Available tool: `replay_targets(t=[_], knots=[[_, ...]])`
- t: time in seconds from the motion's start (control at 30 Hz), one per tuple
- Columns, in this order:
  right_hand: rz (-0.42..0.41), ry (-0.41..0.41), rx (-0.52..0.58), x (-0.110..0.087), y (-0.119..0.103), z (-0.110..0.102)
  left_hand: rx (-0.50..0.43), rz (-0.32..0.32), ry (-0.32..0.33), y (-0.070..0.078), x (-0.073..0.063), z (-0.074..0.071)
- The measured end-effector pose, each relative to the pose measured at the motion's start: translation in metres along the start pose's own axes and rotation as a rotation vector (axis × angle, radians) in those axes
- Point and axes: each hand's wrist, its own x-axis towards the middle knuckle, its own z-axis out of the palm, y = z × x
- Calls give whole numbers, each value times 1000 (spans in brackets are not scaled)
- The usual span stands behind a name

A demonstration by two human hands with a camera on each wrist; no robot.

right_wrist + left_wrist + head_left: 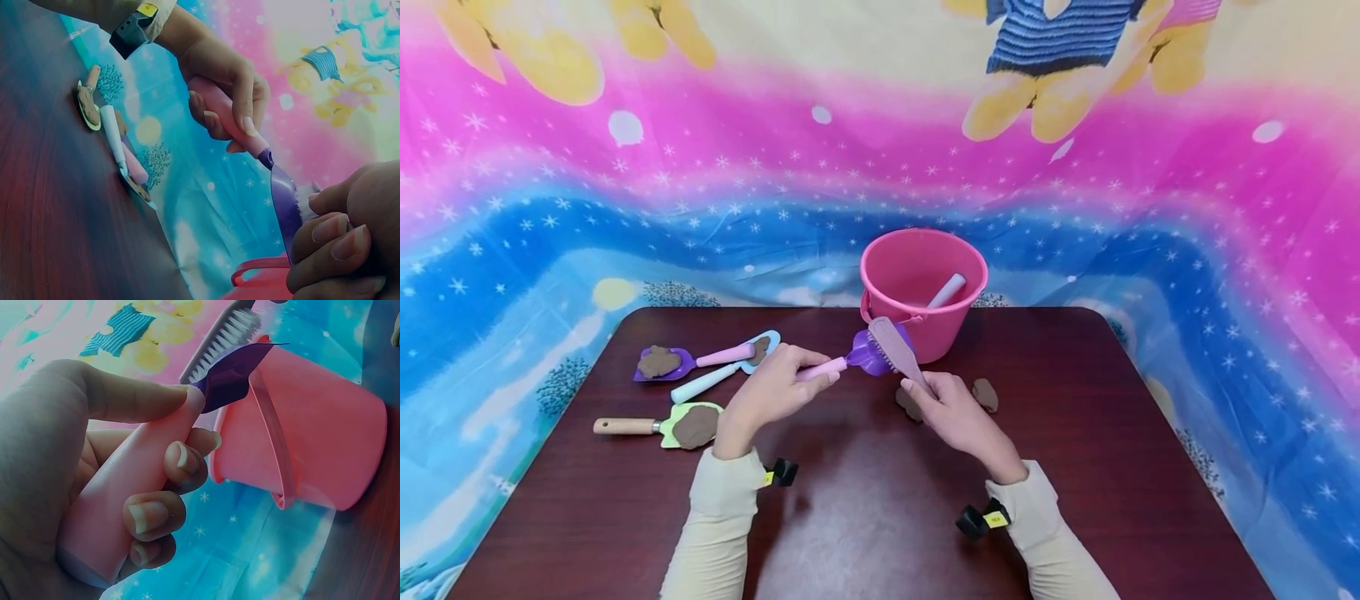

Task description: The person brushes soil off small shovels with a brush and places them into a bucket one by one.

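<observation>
My left hand [775, 385] grips the pink handle of a small purple toy shovel [867, 353], fingers wrapped round it in the left wrist view. A mauve brush [895, 346] with white bristles [232, 336] is held in my right hand [953, 410]. Its bristles meet the purple blade [284, 203], which is raised above the table in front of a pink bucket [925, 321]. Inside the bucket leans a pale handle [947, 290]. Under my right hand lie brown clay-like lumps [985, 395], one partly hidden by the fingers.
At the left of the dark wooden table [865, 517] lie another purple shovel [681, 363], a blue-rimmed one with a white handle [703, 383], and a green one with a wooden handle [625, 427]. Each bears a brown lump. A printed cloth [760, 183] hangs behind.
</observation>
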Motion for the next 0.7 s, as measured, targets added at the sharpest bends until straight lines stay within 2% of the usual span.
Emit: replay_targets(t=[0.27,0.57,0.7], knots=[[48,12,15,0,4,-7,-12,-10,1,-2,0,1],[104,57,-71,0,7,-18,-17,6,14,-5,1,1],[116,55,-65,0,9,-21,-23,-10,24,-7,-1,0]])
